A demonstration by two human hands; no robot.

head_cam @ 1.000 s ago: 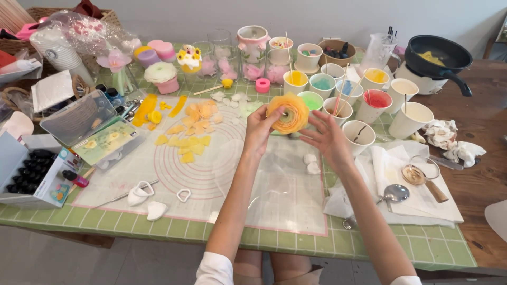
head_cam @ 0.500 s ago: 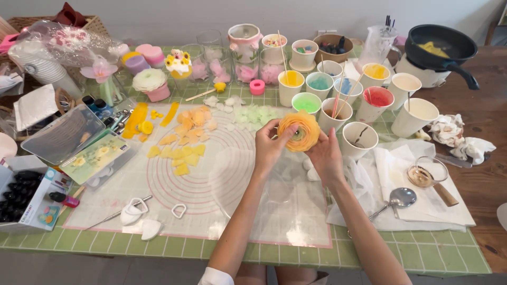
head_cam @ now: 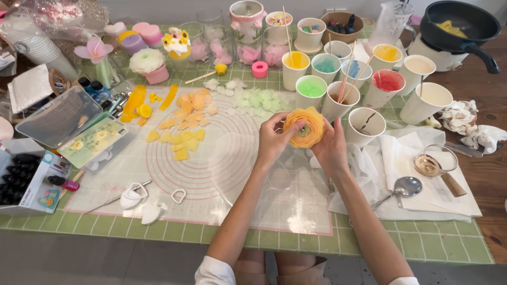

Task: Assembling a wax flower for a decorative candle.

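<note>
An orange layered wax flower (head_cam: 304, 126) with a greenish centre is held above the clear work mat (head_cam: 211, 158). My left hand (head_cam: 274, 140) grips its left side, thumb over the petals. My right hand (head_cam: 330, 145) cups its right side from behind. Loose yellow and orange petal pieces (head_cam: 185, 124) lie on the mat to the left, and pale green and white petals (head_cam: 253, 100) lie just behind the flower.
Paper cups of coloured wax (head_cam: 311, 87) with sticks crowd the back right. A black pan (head_cam: 459, 24) sits far right. White paper with a spoon (head_cam: 404, 187) and a small glass (head_cam: 435, 161) lies right. Plastic boxes (head_cam: 58, 119), cutters (head_cam: 132, 195) and finished flower candles (head_cam: 148, 63) are left.
Both hands have carried the flower nearer to me and a little lower over the mat. The view has shifted closer to the table.
</note>
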